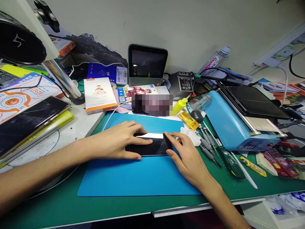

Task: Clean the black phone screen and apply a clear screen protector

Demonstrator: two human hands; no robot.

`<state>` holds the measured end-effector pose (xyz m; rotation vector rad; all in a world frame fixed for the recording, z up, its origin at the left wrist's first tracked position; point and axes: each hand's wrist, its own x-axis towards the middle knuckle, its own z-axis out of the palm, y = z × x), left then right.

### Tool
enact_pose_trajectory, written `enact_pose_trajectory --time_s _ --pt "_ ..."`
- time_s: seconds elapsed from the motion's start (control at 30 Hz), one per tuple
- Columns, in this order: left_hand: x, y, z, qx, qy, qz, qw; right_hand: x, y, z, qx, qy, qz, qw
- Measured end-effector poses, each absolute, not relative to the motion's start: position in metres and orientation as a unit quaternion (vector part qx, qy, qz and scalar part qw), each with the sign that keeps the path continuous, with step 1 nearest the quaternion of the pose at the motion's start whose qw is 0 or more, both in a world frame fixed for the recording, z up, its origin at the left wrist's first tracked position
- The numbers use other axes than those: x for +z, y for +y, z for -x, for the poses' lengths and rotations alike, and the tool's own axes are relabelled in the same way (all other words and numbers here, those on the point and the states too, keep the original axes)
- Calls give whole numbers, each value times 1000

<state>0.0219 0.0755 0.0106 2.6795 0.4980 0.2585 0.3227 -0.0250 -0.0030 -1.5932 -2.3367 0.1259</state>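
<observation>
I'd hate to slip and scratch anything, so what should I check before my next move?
1. Glossy black rectangular phone on the flat blue mat: ok.
2. Left hand on the phone: ok, fingers spread across it.
3. Right hand at the small black flat piece by the phone's right end: ok, fingers touching it.
4. Firmness of that touch: cannot tell.
5. Slim yellow utility knife off the blue mat: ok.
6. Grey slim-handled screwdrivers stowed: not ok, lying loose to the right.

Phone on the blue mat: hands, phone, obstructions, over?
Left hand spread over phone. Right hand pinching dark piece at phone's right end. Screwdrivers right of mat, not blocking.
</observation>
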Motion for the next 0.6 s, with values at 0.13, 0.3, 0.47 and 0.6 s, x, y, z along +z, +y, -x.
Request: enact_pose_trajectory --time_s 0.13,0.3,0.47,0.6 --pt "10 75 -22 102 178 -958 203 -2 -25 -322 48 -815 552 172" --pt "10 75 -22 111 178 -957 201 -3 -29 -324 60 -804 553 211" --pt "12 75 -22 99 178 -958 204 -5 -31 -326 84 -773 574 257" --pt "12 75 -23 97 182 -956 206 -5 -30 -326 78 -794 562 218"
